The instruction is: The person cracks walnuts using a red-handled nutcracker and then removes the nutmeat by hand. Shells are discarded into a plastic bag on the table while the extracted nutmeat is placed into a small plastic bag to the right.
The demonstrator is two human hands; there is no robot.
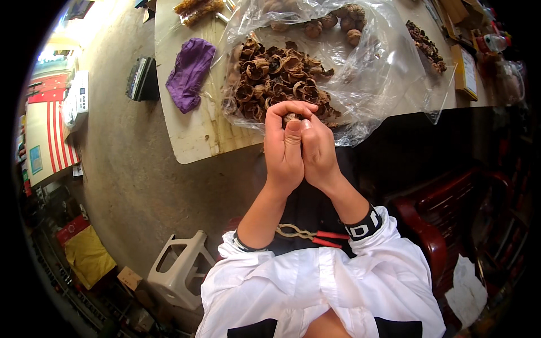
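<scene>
My left hand (pixel 283 149) and my right hand (pixel 319 147) are pressed together at the table's near edge, thumbs side by side. Their curled fingers close around a walnut (pixel 291 118), of which only a small part shows between thumbs and fingers. Just beyond them, a heap of broken walnut shells (pixel 282 73) lies on a clear plastic bag (pixel 372 93). Several whole walnuts (pixel 353 37) rest farther back on the bag. Below my wrists, a nutcracker (pixel 329 235) with red handles and ridged metal jaws lies across my lap.
A crumpled purple bag (pixel 190 73) lies on the pale table (pixel 197 138) at left. Dark nut pieces (pixel 424 46) sit at the right. A plastic stool (pixel 179 265) stands at lower left, and a dark red wooden chair (pixel 434 225) is at my right.
</scene>
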